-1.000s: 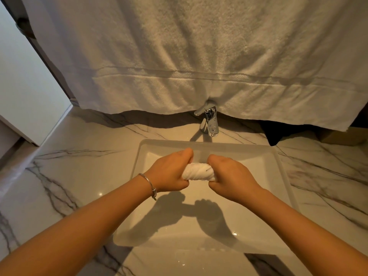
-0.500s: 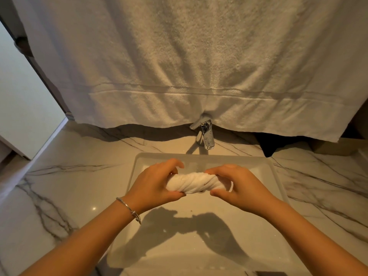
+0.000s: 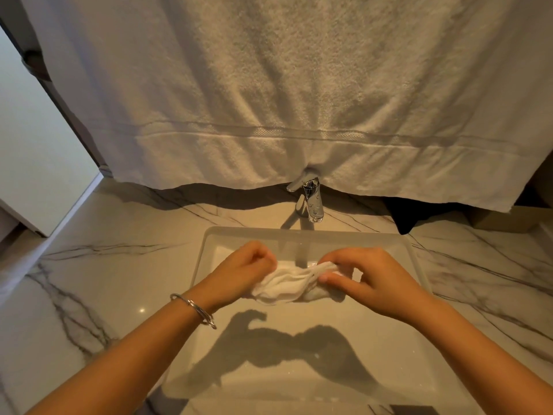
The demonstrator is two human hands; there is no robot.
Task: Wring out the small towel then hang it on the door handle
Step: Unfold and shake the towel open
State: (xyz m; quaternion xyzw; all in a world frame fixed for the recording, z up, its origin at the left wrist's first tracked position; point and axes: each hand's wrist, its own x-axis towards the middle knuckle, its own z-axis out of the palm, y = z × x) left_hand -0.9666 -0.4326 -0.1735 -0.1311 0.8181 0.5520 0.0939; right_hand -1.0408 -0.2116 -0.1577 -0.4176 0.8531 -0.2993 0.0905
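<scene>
Head view, from nine o'clock across: a marble-veined bench carries a white rectangular sink. The left forearm comes up from seven o'clock, a silver bracelet round the wrist. The left hand sits palm-down over the basin, fingers curled shut on the left end of the small towel. That small towel is a loosely twisted white roll held in the air above the sink, near its far half, not touching the basin. Its long axis runs roughly nine to three o'clock, the right end tilted slightly up toward two o'clock. The right forearm enters from five o'clock; the right hand is turned with its back to the camera, thumb and fingers pinching the towel's right end, the remaining fingers loosely bent. At twelve o'clock a chrome tap stands just behind the sink, and a large white towel hangs above it, its hem brushing the tap's lever.
</scene>
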